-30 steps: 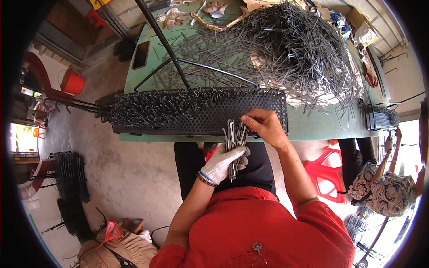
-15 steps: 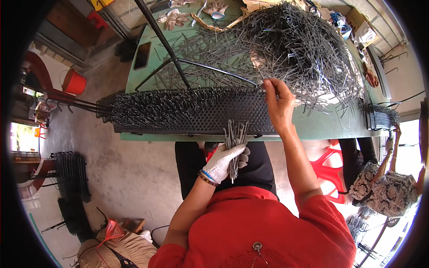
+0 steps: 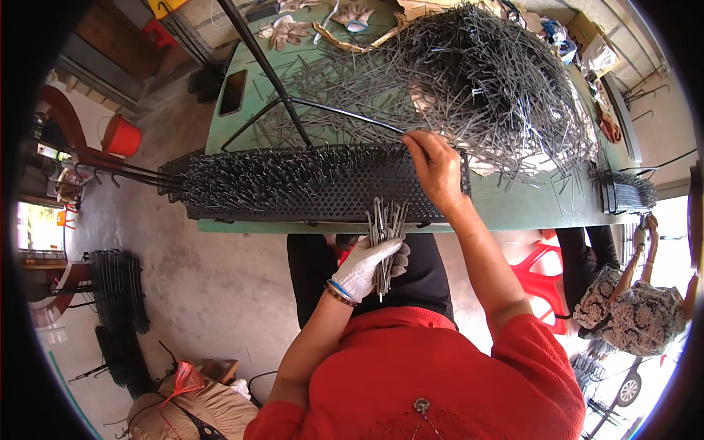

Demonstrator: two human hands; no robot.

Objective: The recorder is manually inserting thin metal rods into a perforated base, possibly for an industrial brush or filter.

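My left hand (image 3: 364, 265), in a white knit glove, is closed round a bundle of thin grey metal rods (image 3: 386, 220), their tops standing up in front of the rack. My bare right hand (image 3: 438, 167) is over the right part of a black perforated rack (image 3: 345, 196), near its far edge. Its thumb and fingers are pinched together by the end of a slanting black bar (image 3: 345, 114); whatever they hold is too small or hidden to make out. Dark rods (image 3: 249, 176) stand densely in the rack's left part, while bare holes show towards the right.
A large heap of loose rods (image 3: 499, 81) covers the green table (image 3: 543, 199) behind the rack. A phone (image 3: 233, 92) and gloves (image 3: 284, 31) lie at the far left. At the right, another person (image 3: 631, 308) works beside a smaller rack (image 3: 629, 192). A red stool (image 3: 539, 286) stands below.
My right hand has shifted left along the rack's far edge, its fingers now further over the holes. My left hand and its rods stay in place.
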